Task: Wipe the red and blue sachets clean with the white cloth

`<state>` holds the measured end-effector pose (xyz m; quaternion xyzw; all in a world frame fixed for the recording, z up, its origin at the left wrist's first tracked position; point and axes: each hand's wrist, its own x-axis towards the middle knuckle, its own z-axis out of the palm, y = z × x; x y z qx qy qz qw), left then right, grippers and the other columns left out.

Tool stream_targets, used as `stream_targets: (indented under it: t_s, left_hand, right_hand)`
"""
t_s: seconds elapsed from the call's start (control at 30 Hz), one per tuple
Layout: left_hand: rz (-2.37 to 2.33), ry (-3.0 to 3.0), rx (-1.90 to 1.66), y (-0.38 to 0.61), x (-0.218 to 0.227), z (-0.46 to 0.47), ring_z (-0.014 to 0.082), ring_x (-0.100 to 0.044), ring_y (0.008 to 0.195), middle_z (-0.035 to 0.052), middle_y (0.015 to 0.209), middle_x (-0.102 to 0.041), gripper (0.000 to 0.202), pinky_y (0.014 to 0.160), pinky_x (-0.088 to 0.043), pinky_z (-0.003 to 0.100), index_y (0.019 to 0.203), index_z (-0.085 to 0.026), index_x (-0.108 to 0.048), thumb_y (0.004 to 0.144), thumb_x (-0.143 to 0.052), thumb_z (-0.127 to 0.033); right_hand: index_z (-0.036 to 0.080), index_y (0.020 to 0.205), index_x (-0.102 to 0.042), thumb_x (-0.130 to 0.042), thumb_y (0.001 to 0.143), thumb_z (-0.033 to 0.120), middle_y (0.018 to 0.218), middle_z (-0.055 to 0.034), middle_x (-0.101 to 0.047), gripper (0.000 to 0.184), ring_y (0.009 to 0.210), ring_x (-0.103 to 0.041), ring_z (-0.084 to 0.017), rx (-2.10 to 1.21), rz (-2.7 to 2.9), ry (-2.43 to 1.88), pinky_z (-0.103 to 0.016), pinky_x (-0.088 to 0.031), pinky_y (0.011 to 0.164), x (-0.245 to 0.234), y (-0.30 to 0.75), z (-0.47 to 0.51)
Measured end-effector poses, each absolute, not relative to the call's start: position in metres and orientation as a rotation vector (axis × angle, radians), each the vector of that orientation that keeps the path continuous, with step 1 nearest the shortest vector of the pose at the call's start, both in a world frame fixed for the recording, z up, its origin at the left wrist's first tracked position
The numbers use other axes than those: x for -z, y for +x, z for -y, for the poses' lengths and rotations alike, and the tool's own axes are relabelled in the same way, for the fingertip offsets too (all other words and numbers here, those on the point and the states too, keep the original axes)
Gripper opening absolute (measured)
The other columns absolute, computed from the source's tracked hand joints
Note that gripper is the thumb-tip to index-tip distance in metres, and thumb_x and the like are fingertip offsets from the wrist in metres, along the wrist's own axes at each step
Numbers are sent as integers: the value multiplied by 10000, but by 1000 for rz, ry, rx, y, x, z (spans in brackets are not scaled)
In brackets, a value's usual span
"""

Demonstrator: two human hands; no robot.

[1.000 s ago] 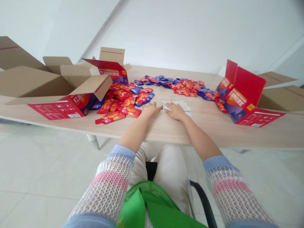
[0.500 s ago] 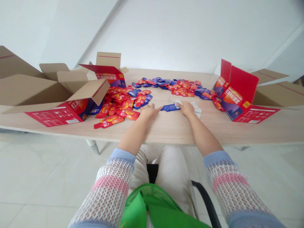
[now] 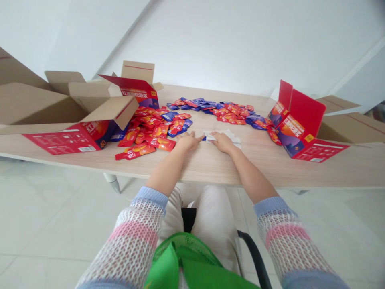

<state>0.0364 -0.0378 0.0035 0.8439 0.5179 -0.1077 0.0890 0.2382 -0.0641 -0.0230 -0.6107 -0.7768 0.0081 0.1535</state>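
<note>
On the table, a blue pouch lies mostly hidden beneath a white folded tissue or cloth. My right hand presses the tissue down over it, fingers bent onto the white layers. At the pouch's left end, my left hand rests with thumb and fingers apart, the thumb reaching to the pouch's tip. Just left of that hand spreads a heap of red and blue pouches. Farther back, a row of red and blue pouches curves toward the right.
A large open carton stands at the left, its flaps spread over the table. Behind it is a smaller open red box. Another open red carton stands at the right. The table's front edge runs before my lap.
My right hand has slid left with the tissue, which now covers most of the blue pouch that showed before. My left hand has stayed at the pouch's end. The view has shifted slightly.
</note>
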Motion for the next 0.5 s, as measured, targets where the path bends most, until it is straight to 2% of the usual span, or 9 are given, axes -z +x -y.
stream_targets:
  t_s: [0.07,0.13,0.3,0.5]
  left_hand:
    - [-1544,2530,377,37,-3,37,430,-119,1391,10,1580,-81,880,948,-225,728,1418,-562,-163,792,-585,-111]
    - [-1541,2541,418,38,-3,35,425,-122,1392,12,1583,-58,897,944,-241,725,1423,-551,-168,776,-590,-95]
    - [-1541,2530,410,38,-4,34,428,-118,1396,-8,1582,-65,916,962,-253,715,1415,-567,-157,766,-613,-109]
    - [-1553,2558,474,38,-11,41,405,-136,1400,19,1581,-72,917,948,-299,689,1427,-552,-134,785,-593,-84]
  right_hand:
    - [220,1340,-511,-485,920,386,1408,-92,-476,452,1325,-396,-248,-67,2373,-1655,-433,-295,1082,27,234,63]
    - [271,1365,-484,-505,909,388,1424,-44,-460,471,1343,-370,-235,-133,2444,-1605,-426,-276,1098,25,234,65]
    - [326,1291,-570,-577,850,473,1352,-1,-539,466,1214,-521,-238,-265,2430,-1641,-329,-378,1017,8,240,76]
    - [314,1165,-666,-627,796,507,1125,-5,-691,418,1002,-623,-232,-358,2263,-1825,-337,-429,912,-2,250,83]
